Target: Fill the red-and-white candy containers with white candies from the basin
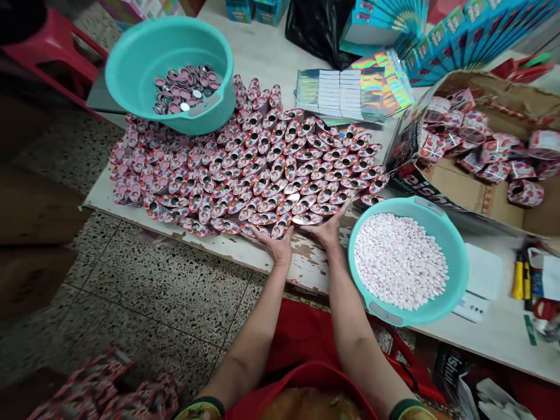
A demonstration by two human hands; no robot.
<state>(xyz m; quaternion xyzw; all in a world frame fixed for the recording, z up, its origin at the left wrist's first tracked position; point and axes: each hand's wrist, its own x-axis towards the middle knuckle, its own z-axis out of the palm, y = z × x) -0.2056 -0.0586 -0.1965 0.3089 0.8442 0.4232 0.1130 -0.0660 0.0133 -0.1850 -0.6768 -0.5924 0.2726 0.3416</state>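
Both my hands are at the front of a dense block of small oval-topped printed containers (262, 186) standing upright on the table. My left hand (279, 248) touches the near row with its fingers stretched out and apart. To its right, my right hand (328, 232) rests against the near right corner of the block, fingers spread. Most tops in the middle and right show a dark round hole; many on the left carry pink caps (172, 160). Beside my right forearm, a teal basin (457, 280) holds many small pinkish-white pieces (400, 259). The undersides of my fingers are partly hidden.
Behind the block, another teal basin (131, 64) contains loose pink and silvery caps (188, 87). A cardboard box (481, 204) at right holds printed wrap rolls. Blue display boxes (464, 35), a black bag (319, 29) and stacked shiny cards (339, 93) lie at the back.
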